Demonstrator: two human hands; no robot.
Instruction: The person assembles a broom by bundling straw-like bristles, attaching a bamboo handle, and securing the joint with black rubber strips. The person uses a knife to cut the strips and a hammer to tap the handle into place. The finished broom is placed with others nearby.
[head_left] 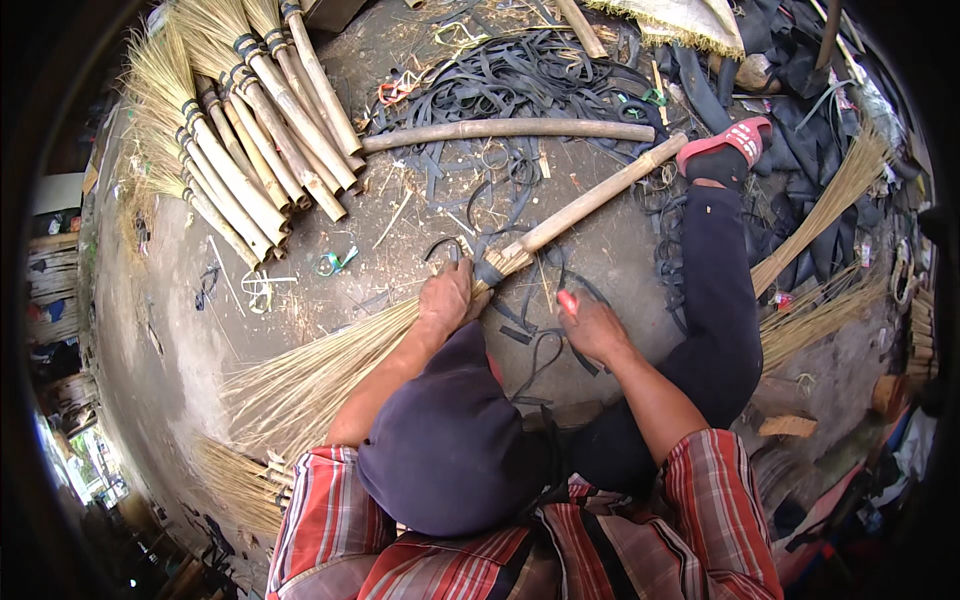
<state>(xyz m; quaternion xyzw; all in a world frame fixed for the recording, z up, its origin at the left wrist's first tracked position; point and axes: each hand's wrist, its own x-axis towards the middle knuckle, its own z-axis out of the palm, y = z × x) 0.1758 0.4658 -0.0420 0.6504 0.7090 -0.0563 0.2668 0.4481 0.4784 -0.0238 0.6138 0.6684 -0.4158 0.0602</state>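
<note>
A broom lies slantwise before me, its pale straw bristles (pixel 325 362) fanning out to the lower left. Its bamboo handle (pixel 600 197) runs up to the right, and a black rubber strip (pixel 488 270) binds the straw where the two meet. My left hand (pixel 447 295) is closed around the straw just below that binding. My right hand (pixel 592 325), off to the right of the binding and apart from the broom, grips a tool with a red handle (pixel 567 300). Its working end is too thin to make out. Loose black strips (pixel 540 355) lie between my hands.
Bound brooms (pixel 235 150) are stacked at the far left. A tangled heap of black rubber strips (pixel 510 85) lies beyond a loose bamboo pole (pixel 500 129). My foot in a red sandal (pixel 735 142) is by the handle's far end. Straw bundles (pixel 825 215) lie at right.
</note>
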